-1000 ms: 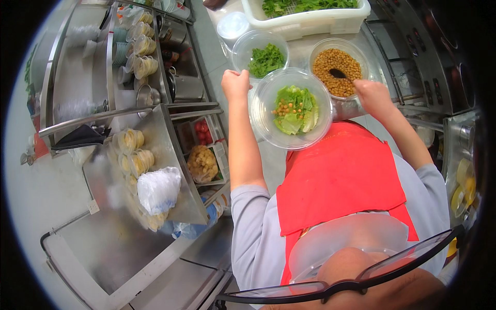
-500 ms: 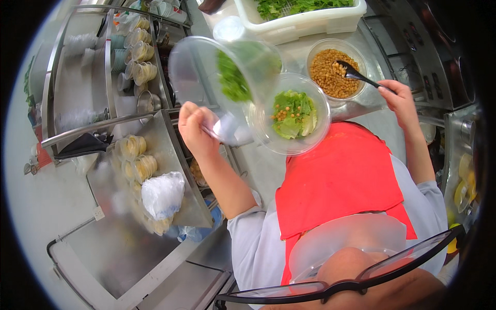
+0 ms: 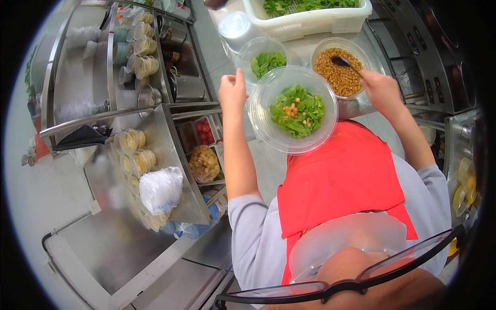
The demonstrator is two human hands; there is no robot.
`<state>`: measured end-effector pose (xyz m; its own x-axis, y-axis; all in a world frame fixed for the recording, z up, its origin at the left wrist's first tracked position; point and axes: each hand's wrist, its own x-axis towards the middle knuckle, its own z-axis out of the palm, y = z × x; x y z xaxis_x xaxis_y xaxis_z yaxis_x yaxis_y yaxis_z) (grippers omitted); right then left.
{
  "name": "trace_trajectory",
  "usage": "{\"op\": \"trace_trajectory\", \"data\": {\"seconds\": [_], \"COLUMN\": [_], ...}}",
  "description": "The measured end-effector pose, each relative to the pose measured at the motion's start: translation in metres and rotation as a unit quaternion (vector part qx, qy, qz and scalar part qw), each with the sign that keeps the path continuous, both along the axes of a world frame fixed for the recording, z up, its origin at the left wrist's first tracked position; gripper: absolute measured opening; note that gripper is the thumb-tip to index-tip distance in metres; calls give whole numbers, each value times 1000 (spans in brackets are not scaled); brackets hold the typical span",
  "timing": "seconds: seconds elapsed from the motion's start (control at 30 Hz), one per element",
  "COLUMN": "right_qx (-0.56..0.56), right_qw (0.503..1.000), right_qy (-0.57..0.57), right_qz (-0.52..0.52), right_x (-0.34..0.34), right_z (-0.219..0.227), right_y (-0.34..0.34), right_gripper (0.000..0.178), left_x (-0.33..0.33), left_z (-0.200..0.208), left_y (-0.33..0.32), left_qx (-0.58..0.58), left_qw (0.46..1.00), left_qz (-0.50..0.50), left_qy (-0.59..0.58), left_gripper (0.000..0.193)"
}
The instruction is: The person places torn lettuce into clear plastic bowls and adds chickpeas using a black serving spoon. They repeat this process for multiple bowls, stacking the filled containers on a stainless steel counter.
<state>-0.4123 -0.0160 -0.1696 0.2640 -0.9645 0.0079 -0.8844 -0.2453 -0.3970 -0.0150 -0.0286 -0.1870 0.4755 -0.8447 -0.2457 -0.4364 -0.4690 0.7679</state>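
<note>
My right hand (image 3: 382,92) is closed around the handle of a dark spoon (image 3: 349,61), whose bowl rests among the chickpeas (image 3: 330,72) in a clear round tub. At the left, my left hand (image 3: 233,94) is empty, its index finger stretched out and the other fingers partly curled. It hovers beside the rim of a clear round bowl (image 3: 263,132) in front of me. Green lettuce (image 3: 305,121) lies in that bowl, topped with several chickpeas. Just behind it, partly covered by its rim, stands another clear bowl (image 3: 248,51) with lettuce leaves.
At the far side, a white crate (image 3: 315,25) holds leafy greens, and upturned clear containers (image 3: 235,25) stand next to it. Left of me, a steel shelf carries stacked tubs (image 3: 142,44), and a steel counter (image 3: 191,194) holds a plastic bag (image 3: 161,190). Dark equipment (image 3: 418,51) borders the right.
My left hand moved up and right, releasing a blurred clear round piece. The front bowl now shows greener lettuce. My right hand came in left and lower on the spoon, which shifted over the chickpeas.
</note>
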Motion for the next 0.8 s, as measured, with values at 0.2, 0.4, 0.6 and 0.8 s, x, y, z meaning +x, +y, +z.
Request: {"op": "trace_trajectory", "data": {"seconds": [0.2, 0.4, 0.6, 0.8], "right_qx": [84, 186, 229, 157], "right_qw": [994, 909, 832, 850], "right_qy": [-67, -350, -461, -482], "right_qz": [36, -131, -207, -141], "right_x": [-10, -48, -65, -55], "right_z": [-70, -60, -2, 93], "right_y": [26, 23, 33, 36], "right_gripper": [18, 25, 23, 25], "left_x": [17, 16, 28, -3], "left_z": [-84, -42, 80, 133], "left_y": [-37, -24, 16, 65], "left_qx": [-44, -186, -309, -113], "left_qw": [993, 964, 904, 957], "left_qz": [-55, 39, 63, -150], "left_qy": [-98, 186, 289, 221], "left_gripper": [29, 16, 18, 27]}}
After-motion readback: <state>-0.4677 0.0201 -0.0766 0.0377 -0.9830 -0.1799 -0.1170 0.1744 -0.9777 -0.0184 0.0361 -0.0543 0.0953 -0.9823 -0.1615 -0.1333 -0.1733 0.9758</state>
